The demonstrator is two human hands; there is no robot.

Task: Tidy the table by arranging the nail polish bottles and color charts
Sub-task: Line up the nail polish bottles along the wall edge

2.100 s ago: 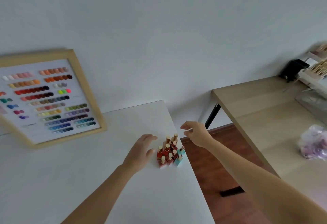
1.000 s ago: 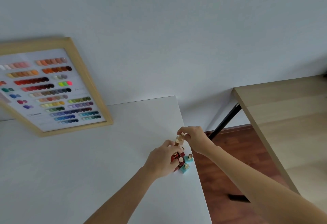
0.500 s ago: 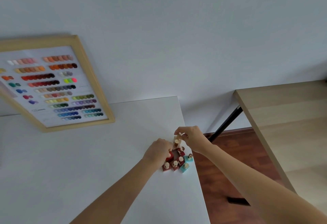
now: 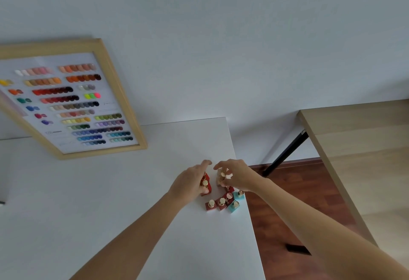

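Observation:
A cluster of small nail polish bottles (image 4: 223, 202) with gold caps stands near the right edge of the white table (image 4: 110, 202): several red ones and two turquoise ones (image 4: 235, 206). My left hand (image 4: 190, 183) grips red bottles (image 4: 205, 184) at the cluster's far left. My right hand (image 4: 235, 176) holds pale beige bottles (image 4: 221, 176) just to the right of them. A wood-framed color chart (image 4: 73, 100) with rows of painted nail swatches leans against the wall at the back left.
The white table's right edge (image 4: 247, 202) runs close beside the bottles, with dark wooden floor (image 4: 285, 193) below. A light wooden table (image 4: 363, 147) on a black leg (image 4: 285, 154) stands to the right. A plain white wall is behind.
Both hands reached into the cluster and closed on bottles. My left hand has drawn red bottles to the left, away from the beige ones in my right hand. The remaining bottles stay put.

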